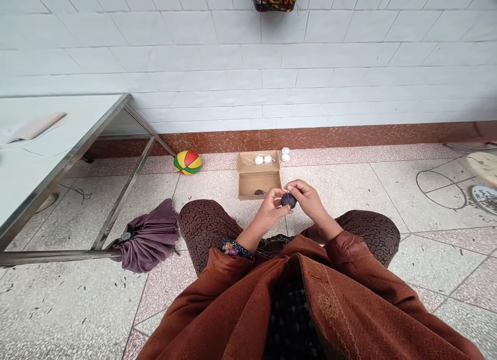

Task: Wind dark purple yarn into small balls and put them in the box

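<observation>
Between my hands is a small dark purple ball of yarn [288,200], held above my lap. My left hand [271,210] is closed around its left side and underneath. My right hand [308,198] pinches at the top of the ball, where a thin strand of yarn shows. Just beyond my hands an open cardboard box [248,183] rests on the floor. In its near part lies a smaller dark piece of yarn [259,192]. Two white yarn balls [263,159] sit on its raised lid, and more white balls [285,154] are beside it.
A metal-framed table [73,153] stands at the left, with a folded purple umbrella [149,238] by its leg. A colourful ball [187,162] lies near the tiled wall [217,70]. At the far right are a wire ring [440,186] and a round tray [485,197].
</observation>
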The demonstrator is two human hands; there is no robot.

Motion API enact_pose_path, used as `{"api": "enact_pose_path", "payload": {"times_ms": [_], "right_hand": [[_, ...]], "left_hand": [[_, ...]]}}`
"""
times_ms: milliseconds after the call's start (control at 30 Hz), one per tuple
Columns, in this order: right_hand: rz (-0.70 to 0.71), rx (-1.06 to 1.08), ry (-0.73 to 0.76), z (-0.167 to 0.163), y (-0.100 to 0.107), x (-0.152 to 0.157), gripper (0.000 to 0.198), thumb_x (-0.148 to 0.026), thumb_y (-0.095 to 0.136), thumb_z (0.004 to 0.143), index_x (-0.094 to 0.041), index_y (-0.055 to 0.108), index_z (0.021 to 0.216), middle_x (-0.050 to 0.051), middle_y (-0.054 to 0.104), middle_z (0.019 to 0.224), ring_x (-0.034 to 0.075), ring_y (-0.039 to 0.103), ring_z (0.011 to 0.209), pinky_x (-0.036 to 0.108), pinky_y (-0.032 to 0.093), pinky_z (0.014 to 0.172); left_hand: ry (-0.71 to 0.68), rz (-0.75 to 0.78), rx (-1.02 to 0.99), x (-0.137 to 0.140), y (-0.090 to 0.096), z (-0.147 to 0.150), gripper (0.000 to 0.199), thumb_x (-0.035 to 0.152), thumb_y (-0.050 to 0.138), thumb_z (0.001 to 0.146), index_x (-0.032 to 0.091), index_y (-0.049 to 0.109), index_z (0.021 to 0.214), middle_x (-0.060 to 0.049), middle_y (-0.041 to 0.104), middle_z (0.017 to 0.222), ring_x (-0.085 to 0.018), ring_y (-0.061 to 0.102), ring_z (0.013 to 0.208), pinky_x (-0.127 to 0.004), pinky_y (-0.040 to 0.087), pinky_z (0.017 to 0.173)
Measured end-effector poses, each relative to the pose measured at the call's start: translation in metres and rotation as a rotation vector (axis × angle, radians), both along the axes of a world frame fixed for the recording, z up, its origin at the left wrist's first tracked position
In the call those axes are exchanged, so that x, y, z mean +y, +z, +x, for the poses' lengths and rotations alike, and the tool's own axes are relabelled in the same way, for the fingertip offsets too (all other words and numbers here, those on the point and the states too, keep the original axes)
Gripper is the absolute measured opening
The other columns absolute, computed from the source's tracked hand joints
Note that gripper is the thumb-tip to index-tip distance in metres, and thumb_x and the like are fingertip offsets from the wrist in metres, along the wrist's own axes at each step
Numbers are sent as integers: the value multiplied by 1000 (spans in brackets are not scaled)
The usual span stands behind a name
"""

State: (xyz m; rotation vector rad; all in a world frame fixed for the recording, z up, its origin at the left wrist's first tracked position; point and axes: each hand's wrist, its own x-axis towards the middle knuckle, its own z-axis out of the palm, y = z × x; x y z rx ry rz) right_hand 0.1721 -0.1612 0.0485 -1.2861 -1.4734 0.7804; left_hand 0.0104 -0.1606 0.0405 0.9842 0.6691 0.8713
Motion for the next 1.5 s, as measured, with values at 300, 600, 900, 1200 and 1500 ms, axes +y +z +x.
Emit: {"api": "enact_pose_path", "payload": {"times_ms": [300,600,900,1200,1500], "right_hand": [[-125,141,-40,2,-3,-3,31,-53,59,91,-22,63,89,1,60,80,17,55,75,28,45,69],[-182,81,33,4,-31,-8,30,-50,56,90,-22,63,87,-1,60,73,16,53,69,28,44,67],[-5,-243,271,9,-15,-23,27,-44,55,96,-22,68,85,5,67,82,19,61,77,32,49,76],[75,-210,232,17,24,-12,32,-51,58,96,-24,71,84,4,66,80,19,60,76,33,49,75],[-37,-136,94,-4,-43,-11,37,-52,49,98,-22,63,83,2,63,76,18,58,72,30,48,70]], "left_hand": [[-60,-41,-143,-2,2,2,55,30,90,63,22,50,100,0,57,99,-14,59,92,-34,55,85],[-17,-96,-91,1,3,-7,54,35,81,75,27,61,125,-4,63,115,-9,60,79,-26,46,71],[85,-142,-99,6,6,-14,53,28,86,66,23,58,111,-3,64,109,-12,63,82,-29,50,77],[-45,8,106,3,2,-18,49,25,85,66,21,61,109,-1,63,92,-11,56,75,-24,43,68],[54,-125,-133,8,3,-19,52,29,84,67,23,57,111,-5,62,113,-15,62,91,-30,52,78]]}}
